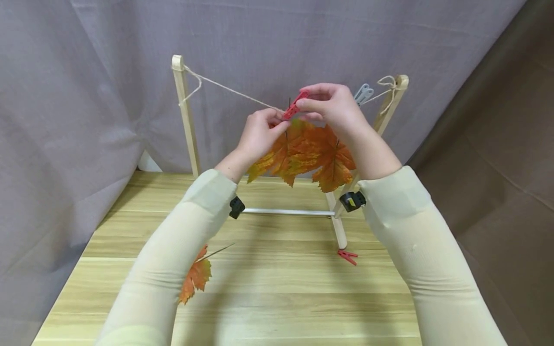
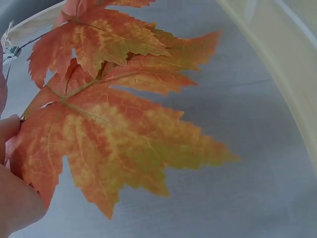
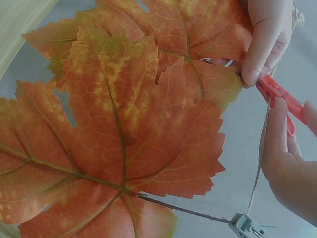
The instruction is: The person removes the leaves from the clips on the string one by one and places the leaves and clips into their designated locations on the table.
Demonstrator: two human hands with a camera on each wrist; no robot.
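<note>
Soft light from above gives the tabletop [image 1: 272,302] a pale sheen at six o'clock and blurry shadows toward five and seven; the brown curtain [image 1: 493,168] at three sits dim. Both wrist views look greyer to me, the front leaf [image 3: 116,144] crisply veined in the right one, the tabletop's edge bowing at two o'clock in the left.

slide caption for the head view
Right hand pinches a red clothespin at the string while left hand holds an orange leaf.
</note>
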